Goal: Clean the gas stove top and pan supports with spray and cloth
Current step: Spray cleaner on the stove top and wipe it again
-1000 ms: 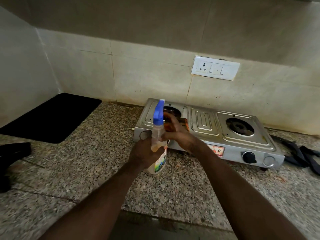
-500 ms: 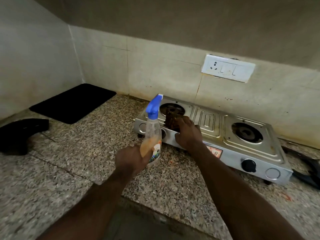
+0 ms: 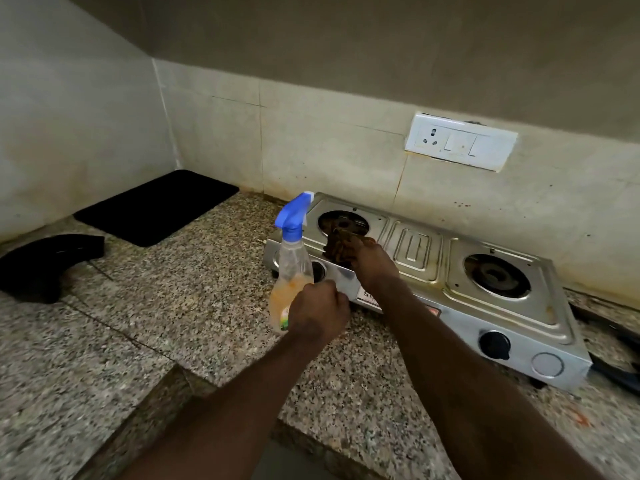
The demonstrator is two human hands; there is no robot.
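Note:
A two-burner steel gas stove [image 3: 412, 251] sits on the granite counter against the tiled wall, its pan supports off. My left hand [image 3: 317, 311] grips the lower body of a clear spray bottle [image 3: 291, 268] with a blue trigger head and orange liquid, held upright just in front of the stove's left end. My right hand [image 3: 372, 263] holds a dark brown cloth [image 3: 337, 249] against the stove top beside the left burner [image 3: 343, 223]. Black pan supports [image 3: 620, 368] lie on the counter at the far right, partly cut off by the frame edge.
A black mat [image 3: 156, 206] lies in the back left corner. A black curved object [image 3: 45, 261] rests on the counter at the far left. A white switch and socket plate [image 3: 460, 142] is on the wall above the stove. The counter edge [image 3: 221, 379] steps in near me.
My right hand moved from the bottle's neck to the stove top with the cloth. My left hand lowered the bottle and shifted its grip; the view swung left.

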